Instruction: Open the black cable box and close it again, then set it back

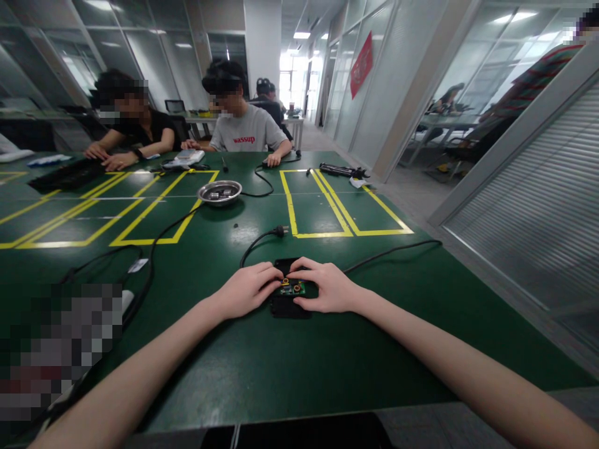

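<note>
Two half-curled hands (248, 290) (331, 287) hold one green circuit board (291, 291) (bearing two ring coils (296, 289)) in one open black casing (287, 308).

Grey floor (416, 194) beside glass partitions (384, 81)

forearms (154, 368) converge from near left and right; left hand (248, 290) and right hand (330, 287) face each other, fingers (267, 274) bent.

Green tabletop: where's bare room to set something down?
One bare patch of the green tabletop lies between the open black plastic case and the near edge. Another, between the right forearm and the black cable at right. Crowded: the case, between left hand and right hand; near left, a looping black cord beside a blurred item.
</note>
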A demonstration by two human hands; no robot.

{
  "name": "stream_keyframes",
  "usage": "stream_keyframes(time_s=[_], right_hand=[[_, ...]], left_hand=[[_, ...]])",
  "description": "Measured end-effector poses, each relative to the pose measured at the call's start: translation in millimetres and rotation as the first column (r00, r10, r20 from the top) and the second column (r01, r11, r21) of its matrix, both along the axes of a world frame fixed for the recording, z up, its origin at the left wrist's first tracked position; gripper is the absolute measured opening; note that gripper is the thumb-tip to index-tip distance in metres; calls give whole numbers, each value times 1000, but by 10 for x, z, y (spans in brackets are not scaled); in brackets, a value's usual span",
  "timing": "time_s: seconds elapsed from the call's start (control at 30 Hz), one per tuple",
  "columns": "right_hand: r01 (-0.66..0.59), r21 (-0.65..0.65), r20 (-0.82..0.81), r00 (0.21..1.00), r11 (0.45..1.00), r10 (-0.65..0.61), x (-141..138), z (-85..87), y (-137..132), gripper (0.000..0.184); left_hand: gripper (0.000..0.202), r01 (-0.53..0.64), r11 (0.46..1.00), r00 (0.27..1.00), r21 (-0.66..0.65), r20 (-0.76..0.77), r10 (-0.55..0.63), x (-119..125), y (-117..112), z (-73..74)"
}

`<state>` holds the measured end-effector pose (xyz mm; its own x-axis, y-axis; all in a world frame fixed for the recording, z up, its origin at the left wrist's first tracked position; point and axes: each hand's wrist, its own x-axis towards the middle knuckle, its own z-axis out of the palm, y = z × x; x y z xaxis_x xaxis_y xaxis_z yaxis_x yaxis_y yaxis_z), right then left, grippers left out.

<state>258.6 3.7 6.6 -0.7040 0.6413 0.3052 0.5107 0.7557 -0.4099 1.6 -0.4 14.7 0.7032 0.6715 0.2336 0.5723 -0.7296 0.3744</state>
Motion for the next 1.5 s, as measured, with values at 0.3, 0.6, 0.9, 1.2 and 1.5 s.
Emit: stream_keyframes(time_s=[0.3, 0.6, 0.9, 1.2, 1.5], right_hand=[[23, -30, -9, 1000, 999, -24, 8, -20, 11, 40], [38, -49, -40, 998, 998, -40, 3, -37, 31, 35], [-35, -67, -113, 993, 997, 27, 46, -62, 66, 47], [59, -2, -172, 983, 998, -59, 206, 66, 197, 34], [-247, -186, -252, 948, 951, 197, 190, 124, 80, 24]], left_hand=[[30, -22, 999, 994, 32, -106, 25, 11, -11, 11], [36, -27, 1000, 994, 10, -104, 28, -45, 74, -38], [33, -86, 996, 994, 0, -74, 86, -35, 64, -64], [34, -106, 903, 945, -416, 240, 222, -13, 28, 120], [46, 75, 643, 957, -763, 235, 168, -62, 6, 216]])
